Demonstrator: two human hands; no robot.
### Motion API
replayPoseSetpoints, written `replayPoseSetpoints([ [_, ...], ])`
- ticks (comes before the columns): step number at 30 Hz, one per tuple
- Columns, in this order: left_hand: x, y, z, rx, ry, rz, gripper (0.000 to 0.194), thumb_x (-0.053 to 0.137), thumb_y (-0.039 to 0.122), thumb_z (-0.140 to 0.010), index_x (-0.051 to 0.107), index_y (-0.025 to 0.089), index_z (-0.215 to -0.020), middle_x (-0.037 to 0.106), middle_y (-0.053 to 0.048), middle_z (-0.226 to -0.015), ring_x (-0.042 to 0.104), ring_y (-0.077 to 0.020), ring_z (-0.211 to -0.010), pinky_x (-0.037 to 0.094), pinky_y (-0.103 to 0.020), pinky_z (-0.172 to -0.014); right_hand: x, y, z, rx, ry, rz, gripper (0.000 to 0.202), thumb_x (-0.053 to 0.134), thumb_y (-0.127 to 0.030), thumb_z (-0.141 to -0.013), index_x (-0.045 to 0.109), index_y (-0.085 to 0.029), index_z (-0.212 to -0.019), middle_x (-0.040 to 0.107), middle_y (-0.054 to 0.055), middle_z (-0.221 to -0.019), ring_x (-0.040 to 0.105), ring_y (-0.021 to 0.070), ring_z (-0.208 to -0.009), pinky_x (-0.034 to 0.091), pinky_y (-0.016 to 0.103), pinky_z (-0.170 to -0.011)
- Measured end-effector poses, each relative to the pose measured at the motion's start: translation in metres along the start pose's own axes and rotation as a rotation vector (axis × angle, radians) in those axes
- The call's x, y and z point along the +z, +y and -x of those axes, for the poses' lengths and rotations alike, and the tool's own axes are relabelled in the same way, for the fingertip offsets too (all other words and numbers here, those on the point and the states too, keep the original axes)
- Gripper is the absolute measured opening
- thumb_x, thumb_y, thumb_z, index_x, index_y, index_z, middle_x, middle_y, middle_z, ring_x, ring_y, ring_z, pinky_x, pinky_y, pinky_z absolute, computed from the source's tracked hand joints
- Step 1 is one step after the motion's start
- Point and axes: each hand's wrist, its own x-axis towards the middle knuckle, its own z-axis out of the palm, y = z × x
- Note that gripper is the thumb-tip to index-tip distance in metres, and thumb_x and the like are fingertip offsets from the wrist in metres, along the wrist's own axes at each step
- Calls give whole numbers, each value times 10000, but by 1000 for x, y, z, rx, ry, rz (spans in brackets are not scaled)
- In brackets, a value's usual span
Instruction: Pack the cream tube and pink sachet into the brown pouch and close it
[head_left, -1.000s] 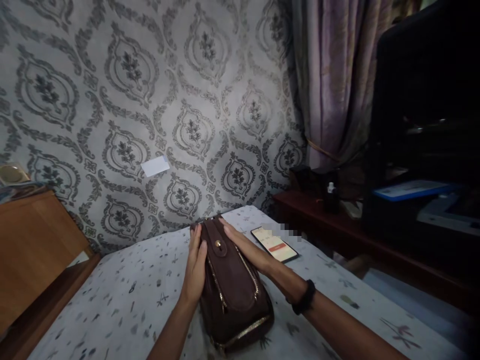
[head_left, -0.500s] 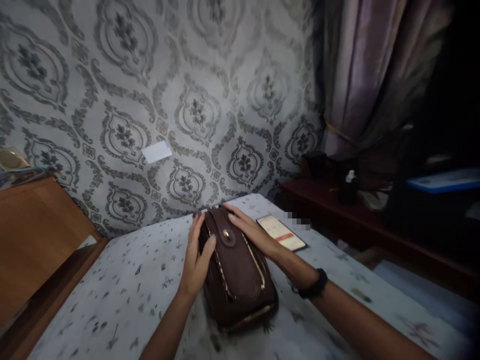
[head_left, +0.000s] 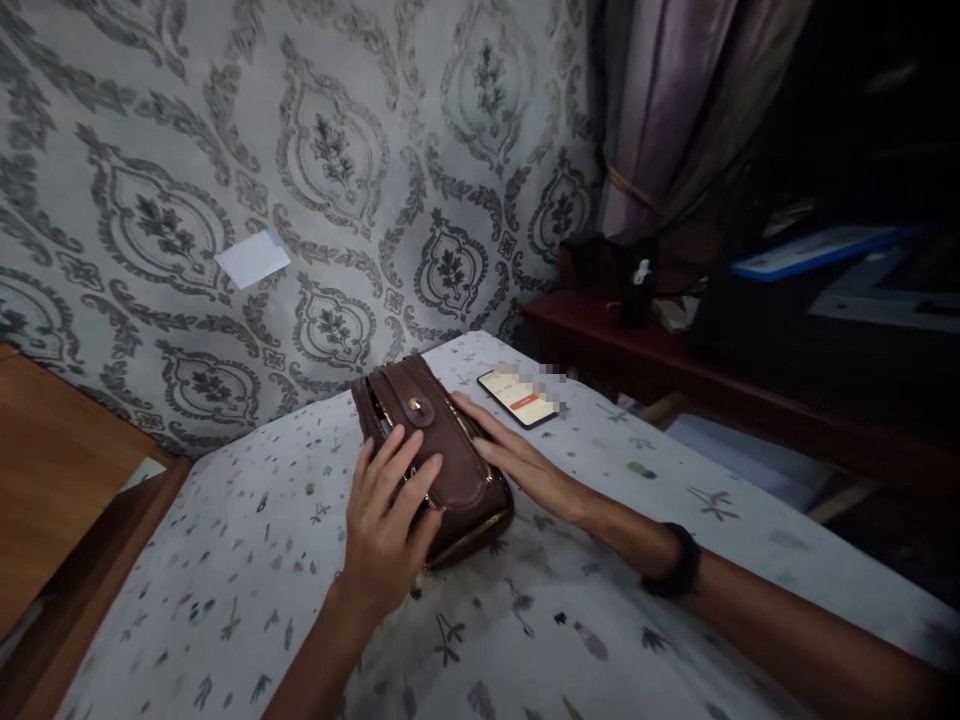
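A dark brown bag [head_left: 455,462] with gold zips and a strap with a round gold stud lies on the patterned white sheet [head_left: 255,570]. The pocket zip on its left side looks partly undone, and what lies inside cannot be made out. Spread over the bag's near left side, my left hand [head_left: 386,525] touches it with its fingertips. My right hand [head_left: 517,462] rests against the right side with its fingers stretched out; some fingers are hidden behind the bag. Neither hand grips the bag. To the right of the bag lies a phone [head_left: 516,398] with a lit screen.
Behind the bed stands a patterned wall [head_left: 330,150] with a white card [head_left: 252,260] on it. Wooden furniture [head_left: 67,470] borders the left. At the right is a dark red table [head_left: 622,345] with a small dark bottle [head_left: 639,290]. A curtain [head_left: 660,110] hangs behind it.
My left hand has moved from the bag's far left edge to its near left side, fingers spreading. My right hand has slid nearer along the right side. The view has shifted.
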Motion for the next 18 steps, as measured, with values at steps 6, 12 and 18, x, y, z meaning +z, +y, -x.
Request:
replayPoseSetpoints([
  [6,13,3,1,-104,137,101,351,522,168,-956,612,268,-1280,639,-94,-1331,517,-257,-1355,337,-533,-1185,-5,-9,20,18,-153,-34,1044,775,-551,-769,169,-325,-1588,114,32,-1690,157,289,-1539,144,501,-1252],
  [12,15,7,-1,-140,168,127,317,548,152,-941,652,262,-1220,650,-84,-1304,558,-241,-1305,328,-545,-1187,23,6,15,-141,82,173,1171,831,-531,-705,118,-279,-1598,156,122,-1668,150,327,-1535,148,538,-1248],
  [18,5,2,-2,-74,141,180,327,560,142,-937,654,269,-1224,698,-75,-1243,553,-238,-1310,362,-545,-1166,27,7,16,-173,111,224,1030,750,-534,-799,135,-298,-1593,197,125,-1655,190,315,-1527,197,537,-1241],
])
